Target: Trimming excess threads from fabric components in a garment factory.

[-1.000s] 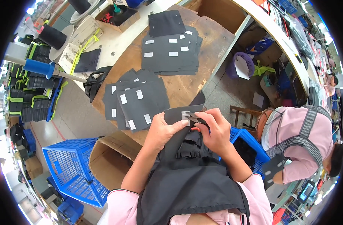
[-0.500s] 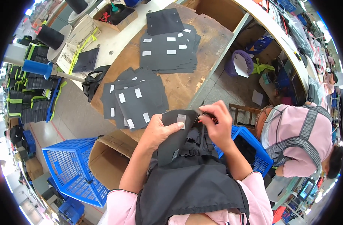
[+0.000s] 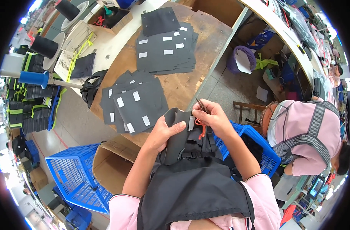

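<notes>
lying across left hand (image 3: 164, 134), black fabric piece (image 3: 177, 135)

Both forearms come up from the near edge, bare below pink sleeves, and converge toward the middle; the left hand (image 3: 164, 134) lies palm down, fingers curled and thumb stretched right in a clamping hold; the right hand (image 3: 214, 118), just right and slightly farther, is fisted, fingertips pinched together at its far-left side.
</notes>
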`<state>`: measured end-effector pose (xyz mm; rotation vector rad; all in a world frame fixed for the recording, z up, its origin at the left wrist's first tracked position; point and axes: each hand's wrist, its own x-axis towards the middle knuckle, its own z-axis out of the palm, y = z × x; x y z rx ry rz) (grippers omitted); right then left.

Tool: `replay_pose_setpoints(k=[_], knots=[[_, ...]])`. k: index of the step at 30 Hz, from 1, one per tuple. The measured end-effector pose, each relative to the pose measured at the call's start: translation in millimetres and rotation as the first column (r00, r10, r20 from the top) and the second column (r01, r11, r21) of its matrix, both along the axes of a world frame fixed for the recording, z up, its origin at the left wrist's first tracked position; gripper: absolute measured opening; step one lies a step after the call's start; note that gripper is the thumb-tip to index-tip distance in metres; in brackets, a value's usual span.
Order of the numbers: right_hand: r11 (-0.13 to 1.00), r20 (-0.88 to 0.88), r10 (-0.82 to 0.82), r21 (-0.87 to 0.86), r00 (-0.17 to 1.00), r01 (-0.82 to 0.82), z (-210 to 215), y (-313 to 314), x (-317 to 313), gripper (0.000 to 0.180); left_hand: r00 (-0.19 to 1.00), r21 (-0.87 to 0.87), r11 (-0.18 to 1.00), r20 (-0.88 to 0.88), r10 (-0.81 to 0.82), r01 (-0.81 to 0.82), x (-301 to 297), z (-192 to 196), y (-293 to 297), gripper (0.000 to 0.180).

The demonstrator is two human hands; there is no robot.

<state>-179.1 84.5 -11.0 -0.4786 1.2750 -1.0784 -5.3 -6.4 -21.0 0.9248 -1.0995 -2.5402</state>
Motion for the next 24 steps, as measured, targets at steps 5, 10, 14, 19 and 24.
replay_pose_setpoints(k=[5,10,14,19,24], knots=[[0.901,-0.731,-0.389,-0.430,0.561,0.065,-2.7,15.7,25.5,0.032,0.991,0.167,0.980,0.094,0.094,-0.109,4.1,-5.4,-4.0,0.029],[0.901,-0.878,-0.355,-0.412,0.322,-0.131,4.2,34.8,31.3,0.031,0.986,0.190,0.969,0.088,0.141,-0.155,3.7,-0.8,-1.5,0.025],[0.904,-0.910,-0.334,-0.383,0.247,-0.188,11.0,29.0,28.7,0.031,0.978,0.112,0.978,0.134,0.162,-0.177,5.4,-0.4,3.9,0.023],[0.888,-0.916,-0.344,-0.389,0.208,-0.245,12.1,25.8,25.2,0.027,0.985,-0.062,0.991,0.121,0.126,-0.119,4.3,8.3,4.2,0.017],[0.880,-0.924,-0.266,-0.349,0.275,-0.323,18.8,27.7,6.4,0.026,0.978,-0.095,0.990,0.174,0.115,-0.100,4.4,13.9,5.9,0.016]])
